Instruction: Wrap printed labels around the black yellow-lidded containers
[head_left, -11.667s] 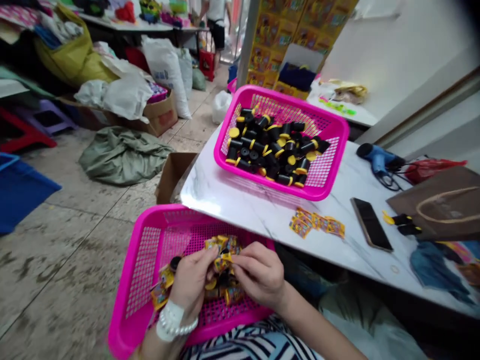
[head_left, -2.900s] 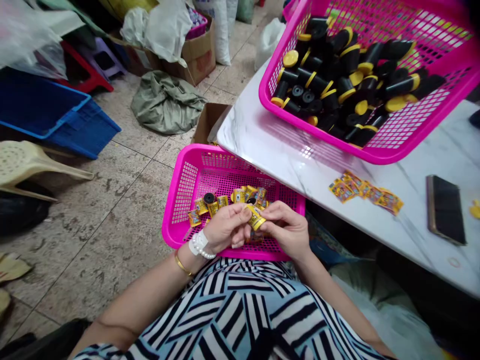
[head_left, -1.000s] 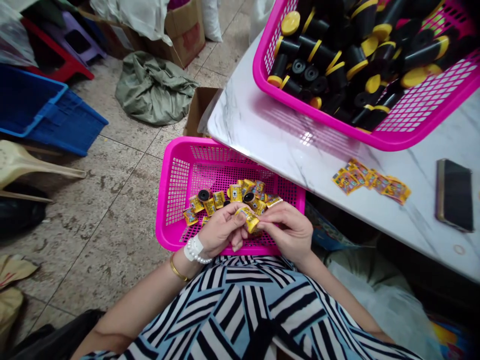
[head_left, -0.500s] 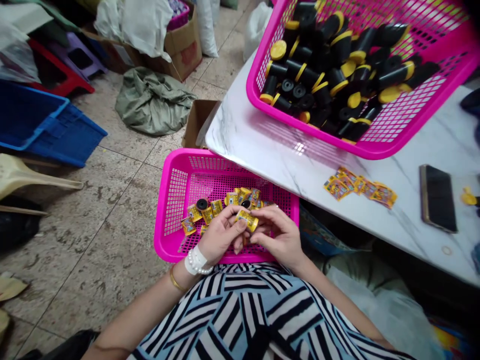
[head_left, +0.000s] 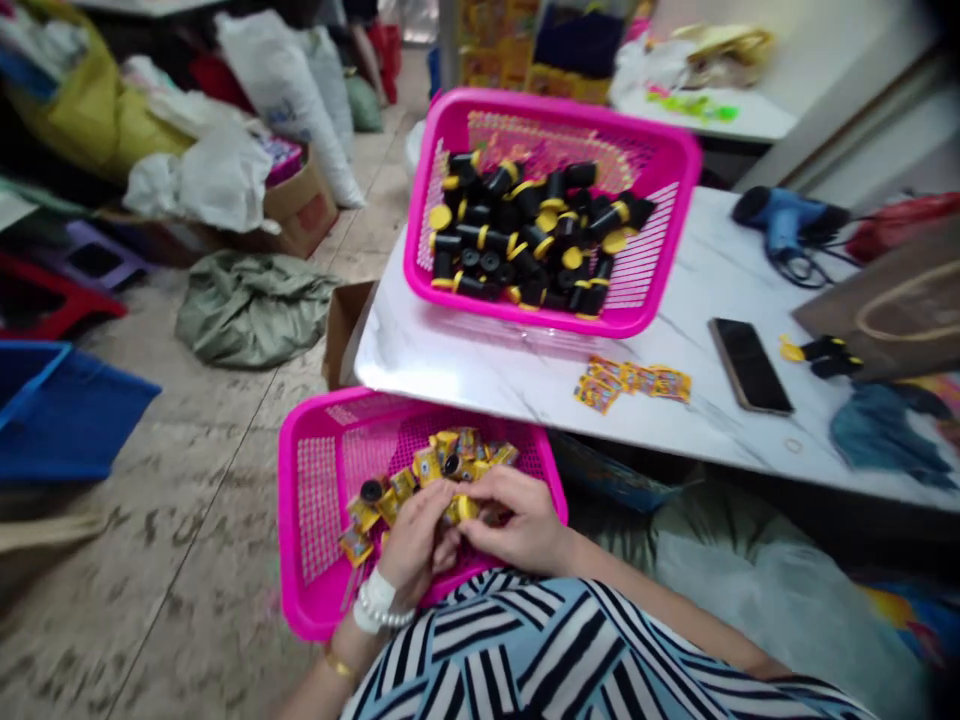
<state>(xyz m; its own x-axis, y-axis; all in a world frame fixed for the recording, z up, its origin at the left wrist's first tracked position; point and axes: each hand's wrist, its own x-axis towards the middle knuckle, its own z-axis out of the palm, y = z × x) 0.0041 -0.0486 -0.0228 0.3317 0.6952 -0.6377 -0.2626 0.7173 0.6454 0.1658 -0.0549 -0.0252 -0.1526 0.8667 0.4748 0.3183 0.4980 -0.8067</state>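
Observation:
My left hand and my right hand meet over a pink mesh basket on my lap. Both pinch one small yellow-wrapped cylinder between their fingertips. Behind it in the basket lie several more wrapped cylinders, some with black ends showing. On the marble table a second pink basket holds several black cylinders with yellow caps. A small heap of yellow stickers lies on the table in front of that basket.
A dark phone, a blue heat gun, a brown paper bag and two loose black pieces lie on the table's right side. On the floor at left: a green sack, a cardboard box, blue crate.
The view has tilted up and shows more of the table and room. Both hands stay closed on the yellow-wrapped cylinder above the lap basket.

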